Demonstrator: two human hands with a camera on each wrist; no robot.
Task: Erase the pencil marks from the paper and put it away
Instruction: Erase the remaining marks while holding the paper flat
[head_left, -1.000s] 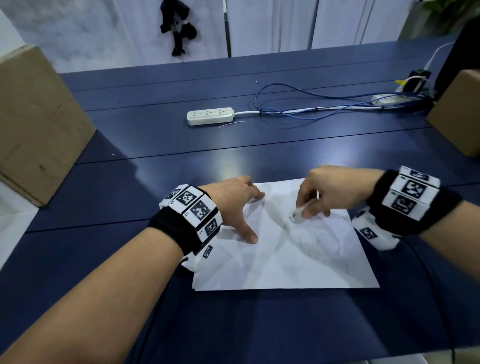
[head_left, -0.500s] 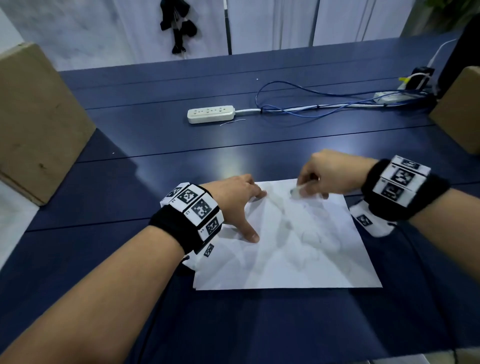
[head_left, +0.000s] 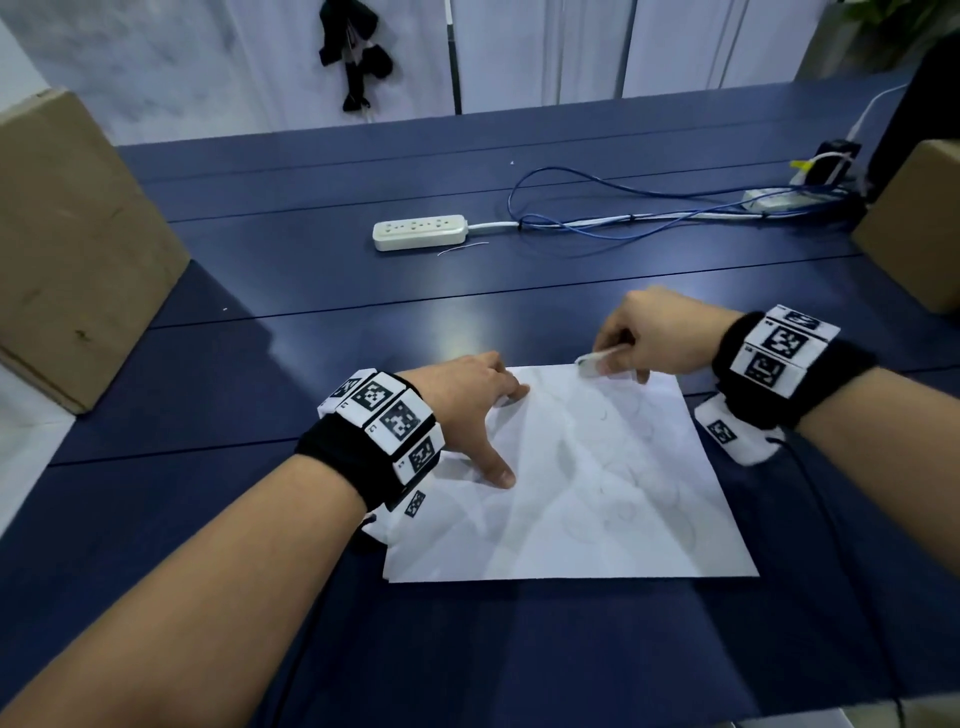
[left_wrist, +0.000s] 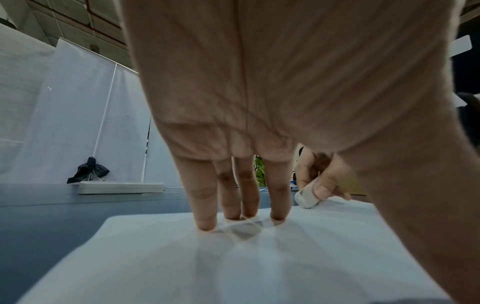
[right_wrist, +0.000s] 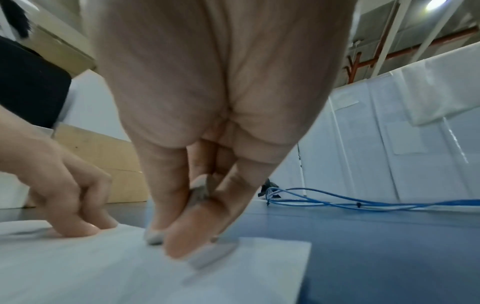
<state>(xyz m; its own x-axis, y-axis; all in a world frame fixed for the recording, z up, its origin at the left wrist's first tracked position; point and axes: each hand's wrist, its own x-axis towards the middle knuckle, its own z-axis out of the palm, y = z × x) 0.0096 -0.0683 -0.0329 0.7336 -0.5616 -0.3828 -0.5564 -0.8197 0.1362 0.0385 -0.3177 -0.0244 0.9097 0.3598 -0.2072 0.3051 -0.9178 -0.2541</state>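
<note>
i am rubbing out marks: my left hand (head_left: 470, 400) spreads flat on the paper (head_left: 597, 499) on the bench (head_left: 260, 519), my right hand (head_left: 649, 338) pinches the eraser (head_left: 592, 361) at the paper's far edge, and i think nearer marks come next.

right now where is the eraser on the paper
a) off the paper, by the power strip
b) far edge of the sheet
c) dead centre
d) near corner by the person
b: the right hand pinches the eraser against the paper at its far edge, while the left hand presses the sheet flat with its fingers.
</note>
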